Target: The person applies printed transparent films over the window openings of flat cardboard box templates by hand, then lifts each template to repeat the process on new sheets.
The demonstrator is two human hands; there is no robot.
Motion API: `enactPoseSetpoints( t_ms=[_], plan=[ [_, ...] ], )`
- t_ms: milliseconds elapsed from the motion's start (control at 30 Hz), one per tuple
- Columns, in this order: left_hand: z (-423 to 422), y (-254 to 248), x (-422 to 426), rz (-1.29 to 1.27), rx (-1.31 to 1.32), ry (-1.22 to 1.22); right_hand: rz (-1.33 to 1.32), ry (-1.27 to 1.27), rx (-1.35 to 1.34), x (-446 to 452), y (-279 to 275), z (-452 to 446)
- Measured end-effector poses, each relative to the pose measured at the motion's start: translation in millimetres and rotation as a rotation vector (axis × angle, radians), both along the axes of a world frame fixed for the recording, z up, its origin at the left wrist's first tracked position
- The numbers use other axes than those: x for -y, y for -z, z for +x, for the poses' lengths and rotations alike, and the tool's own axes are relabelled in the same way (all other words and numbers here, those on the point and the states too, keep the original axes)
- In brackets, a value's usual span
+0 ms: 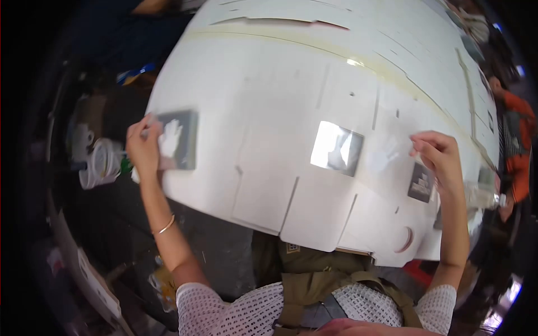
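At the left edge of the white board [263, 123], my left hand [143, 147] has its thumb and fingers pinched together beside a blurred stack of dark cards [185, 140]. The stack shows a white hand shape on top; what the fingers grip is unclear. On the right, my right hand [440, 154] pinches what looks like a clear film [384, 157] with a pale hand shape, just above the board. A small dark card [420, 183] with white print lies below those fingers. Between the hands lies a glossy dark square sheet [337, 148], bright with reflection.
White cups [103, 159] stand beyond the board's left edge. Near its right edge lies a clear bottle [485, 197]. A person in orange [518, 145] is at the far right. Slots and flaps cut the cardboard, and a tape roll [404, 239] rests near its front.
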State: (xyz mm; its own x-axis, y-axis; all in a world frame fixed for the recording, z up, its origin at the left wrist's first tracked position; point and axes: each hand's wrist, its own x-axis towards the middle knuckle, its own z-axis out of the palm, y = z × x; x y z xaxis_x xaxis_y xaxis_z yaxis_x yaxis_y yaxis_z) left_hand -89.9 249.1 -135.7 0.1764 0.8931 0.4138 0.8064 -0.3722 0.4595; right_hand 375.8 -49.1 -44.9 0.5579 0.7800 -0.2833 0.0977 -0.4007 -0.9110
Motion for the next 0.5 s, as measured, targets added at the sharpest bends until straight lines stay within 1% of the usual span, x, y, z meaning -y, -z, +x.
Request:
enactPoseSetpoints(
  t_ms=[67, 100, 167, 233, 267, 300, 333, 367, 400, 467, 500],
  plan=[
    [10.9, -6.9, 7.7, 0.166, -0.105, -0.055, -0.017, -0.073, -0.064, -8.2, 6.8, 2.7],
    [21.9, -18.9, 16.3, 0.153, -0.112, -0.033, -0.03, -0.053, -0.073, -13.8, 8.9, 2.5],
    [61.3, -46.0, 47.6, 0.202, -0.069, -0.025, -0.058, -0.118, -0.099, -24.3, 10.6, 1.1],
    [94.3, -53.1, 81.4, -0.016, 0.114, 0.169, -0.073, -0.135, -0.102, -30.3, 20.5, 0.3],
    [109.9, -53.4, 97.8, -0.041, 0.117, 0.373, -0.078, -0.165, -0.094, -33.6, 24.9, 0.7],
    [123.6, -54.8, 110.6, -0.056, 0.045, 0.582, -0.086, -0.17, -0.104, -37.0, 29.2, 1.7],
    [133.3, -54.2, 122.5, -0.161, 0.01, 0.723, -0.046, -0.209, -0.135, -39.4, 33.8, 2.1],
    [141.4, -50.6, 130.3, -0.177, -0.021, 0.831, -0.005, -0.245, -0.166, -41.8, 37.6, 2.4],
    [147.5, -48.0, 135.5, -0.184, -0.024, 0.829, -0.01, -0.246, -0.172, -44.6, 38.2, 1.8],
    [155.8, -42.8, 143.0, -0.162, 0.016, 1.021, -0.08, -0.284, -0.113, -49.0, 35.0, -0.5],
    [156.7, -40.6, 144.9, -0.169, 0.017, 1.022, -0.086, -0.283, -0.117, -50.7, 35.2, -0.8]
  ],
)
